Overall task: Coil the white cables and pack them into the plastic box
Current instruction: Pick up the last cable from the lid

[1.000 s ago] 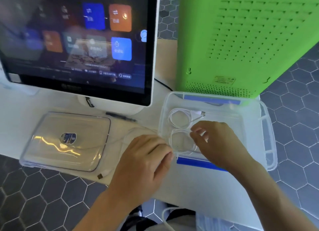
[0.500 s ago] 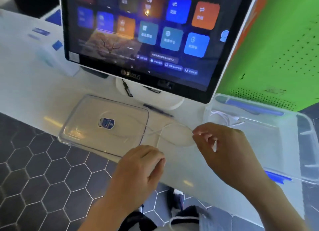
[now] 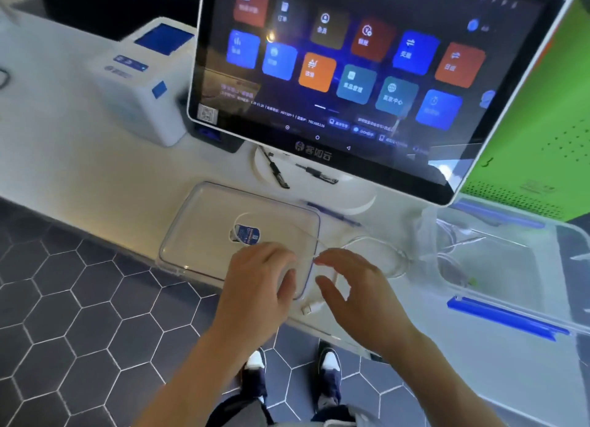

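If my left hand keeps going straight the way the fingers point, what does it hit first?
Probably the clear lid, which the left hand already overlaps; the thin white cable looped across it lies just ahead of the fingertips. Depth is unclear, so the hand may be hovering above both.

Pretty bright overall, soft even light on the white counter (image 3: 79,158), hardly any hard shadows. The monitor (image 3: 351,75) glows and throws a reflection on its lower right corner. Glare streaks run across the clear lid (image 3: 204,222). Whole frame is smeared with motion blur, worst on the white printer (image 3: 143,84) and the plastic box (image 3: 510,299). Wide-angle lens bends the edges.
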